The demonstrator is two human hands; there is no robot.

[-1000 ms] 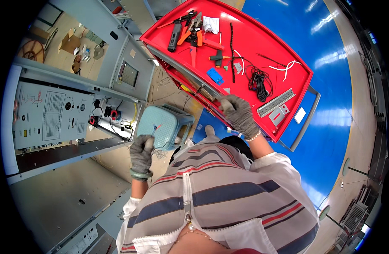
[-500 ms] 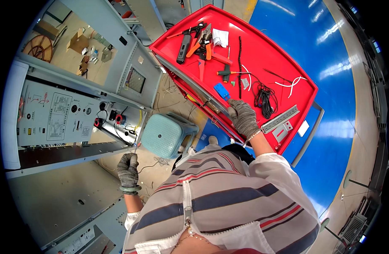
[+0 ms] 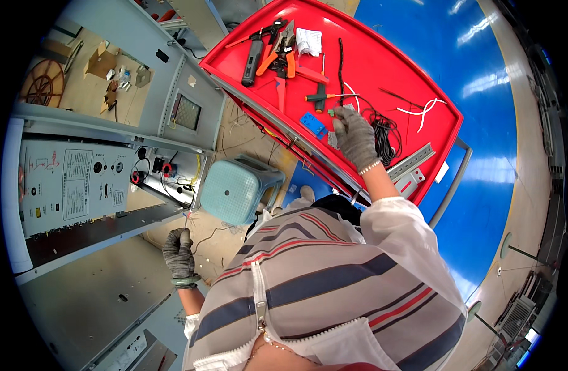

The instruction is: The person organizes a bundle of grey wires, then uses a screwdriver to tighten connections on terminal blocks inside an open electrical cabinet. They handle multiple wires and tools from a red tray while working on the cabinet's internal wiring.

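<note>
My right hand [image 3: 355, 133], in a grey glove, reaches onto the red tray [image 3: 383, 68] of a cart. Its fingertips rest on a small grey part [image 3: 333, 113], between a blue piece [image 3: 311, 123] and a coil of black cable [image 3: 386, 133]. I cannot see whether the fingers grip the part. My left hand [image 3: 180, 250], also gloved, is low beside my striped shirt, closed on thin wires [image 3: 189, 215] whose bare ends stick up above the fist. It hangs in front of the open grey cabinet [image 3: 73, 182].
On the tray lie orange-handled pliers [image 3: 277, 52], a black-handled tool [image 3: 251, 59], a screwdriver [image 3: 321, 96], a white cloth [image 3: 308, 42], white wires [image 3: 423, 110] and a metal rail [image 3: 410, 162]. A teal stool [image 3: 234, 188] stands between cabinet and cart. The floor on the right is blue.
My right hand has moved from the tray's near edge onto the tray, to the small grey part. My left hand has dropped lower and away from the stool.
</note>
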